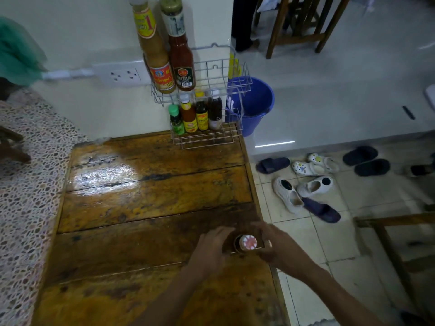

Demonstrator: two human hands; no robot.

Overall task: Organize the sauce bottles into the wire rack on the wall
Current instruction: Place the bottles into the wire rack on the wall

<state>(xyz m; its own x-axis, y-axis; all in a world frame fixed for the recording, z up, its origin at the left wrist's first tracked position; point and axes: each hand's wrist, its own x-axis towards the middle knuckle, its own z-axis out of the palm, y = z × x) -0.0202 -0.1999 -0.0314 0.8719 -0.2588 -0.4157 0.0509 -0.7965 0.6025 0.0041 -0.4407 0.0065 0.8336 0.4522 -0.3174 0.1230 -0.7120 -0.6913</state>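
A white two-tier wire rack [221, 67] hangs on the wall above the far end of a wooden table [155, 198]. Its upper shelf holds a tall yellow sauce bottle [155, 55] and a red Roza sauce bottle [182, 55]. The lower shelf holds several small bottles [195, 116] in a row. Near the table's right front edge stands a dark bottle with a red-and-white cap [247, 242], seen from above. My left hand [210, 247] and my right hand [275, 245] both curl round this bottle from either side.
A blue bucket [256, 102] stands on the floor behind the rack. Several slippers and sandals [313, 182] lie on the tiles to the right. A wall socket [122, 75] is left of the rack. Wooden furniture legs [386, 234] rise at the right.
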